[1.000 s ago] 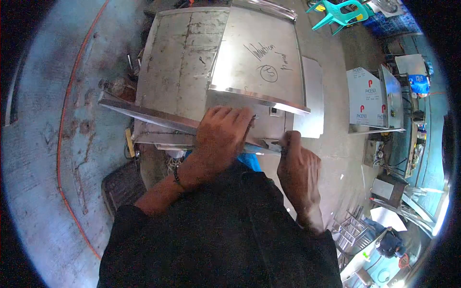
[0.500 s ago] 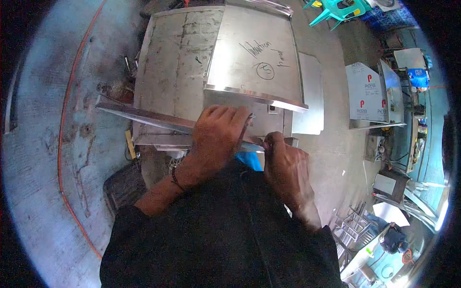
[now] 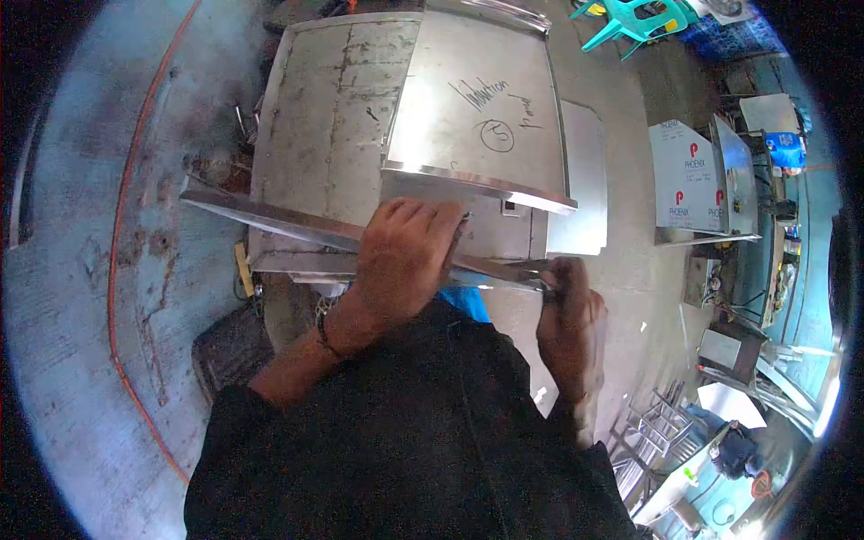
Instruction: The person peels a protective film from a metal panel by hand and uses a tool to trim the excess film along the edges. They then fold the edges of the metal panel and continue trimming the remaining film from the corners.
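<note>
A long, narrow bent metal strip (image 3: 279, 216) runs from the left toward my body, over the near edge of a metal-topped table (image 3: 301, 117). My left hand (image 3: 405, 261), with a dark bracelet at the wrist, is closed around the strip near its right part. At the strip's right end is my right hand (image 3: 573, 315), smeared by motion, its fingers curled closed. Something thin and dark reaches from the strip to those fingers; its kind I cannot make out. Ahead lies a shiny sheet metal panel (image 3: 486, 99) with folded edges and black handwriting.
A flat pale sheet (image 3: 580, 180) sits right of the panel. Further right stand a film-covered metal piece (image 3: 688, 175) and a cluttered bench (image 3: 769, 261). A turquoise plastic chair (image 3: 634, 22) is at the top. A person (image 3: 733, 450) is at the lower right. An orange hose (image 3: 113, 270) runs at left.
My right hand has moved to the right, away from my left hand, and a thin dark thing now shows between it and the strip. My left hand stays on the strip.
</note>
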`<action>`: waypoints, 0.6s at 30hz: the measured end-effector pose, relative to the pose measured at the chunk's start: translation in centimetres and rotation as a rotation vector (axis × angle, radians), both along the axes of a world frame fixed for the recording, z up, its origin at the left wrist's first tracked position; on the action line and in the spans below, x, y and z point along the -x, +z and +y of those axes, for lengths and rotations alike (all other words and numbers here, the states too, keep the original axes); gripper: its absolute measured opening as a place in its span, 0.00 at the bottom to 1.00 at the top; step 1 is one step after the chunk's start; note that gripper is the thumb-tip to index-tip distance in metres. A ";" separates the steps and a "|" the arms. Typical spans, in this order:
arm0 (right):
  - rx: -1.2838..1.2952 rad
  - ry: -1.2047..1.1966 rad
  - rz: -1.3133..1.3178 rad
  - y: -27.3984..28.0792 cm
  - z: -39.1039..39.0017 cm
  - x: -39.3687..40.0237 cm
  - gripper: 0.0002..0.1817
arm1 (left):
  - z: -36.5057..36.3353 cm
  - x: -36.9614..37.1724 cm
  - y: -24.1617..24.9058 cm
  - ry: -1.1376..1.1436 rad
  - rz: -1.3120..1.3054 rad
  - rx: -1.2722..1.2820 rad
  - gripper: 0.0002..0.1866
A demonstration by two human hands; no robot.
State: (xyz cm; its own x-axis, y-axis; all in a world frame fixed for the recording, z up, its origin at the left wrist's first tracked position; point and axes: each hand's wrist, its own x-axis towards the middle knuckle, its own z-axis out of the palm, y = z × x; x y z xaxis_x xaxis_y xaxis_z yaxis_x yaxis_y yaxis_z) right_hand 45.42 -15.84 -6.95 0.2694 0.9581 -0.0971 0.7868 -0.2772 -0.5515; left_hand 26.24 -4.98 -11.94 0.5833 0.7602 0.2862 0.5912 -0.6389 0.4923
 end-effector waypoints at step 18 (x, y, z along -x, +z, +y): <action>-0.638 -0.184 0.600 -0.8 0.8 -4.3 0.12 | -0.1 -0.6 -0.4 0.052 -0.042 -0.051 0.08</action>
State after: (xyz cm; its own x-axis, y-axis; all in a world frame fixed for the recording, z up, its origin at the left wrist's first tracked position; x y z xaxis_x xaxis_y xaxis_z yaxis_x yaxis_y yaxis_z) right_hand 49.70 -15.02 -7.73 0.4993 0.8247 0.2656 0.2901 0.1297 -0.9482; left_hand 26.81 -5.08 -12.30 0.5298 0.7730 0.3489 0.6038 -0.6327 0.4850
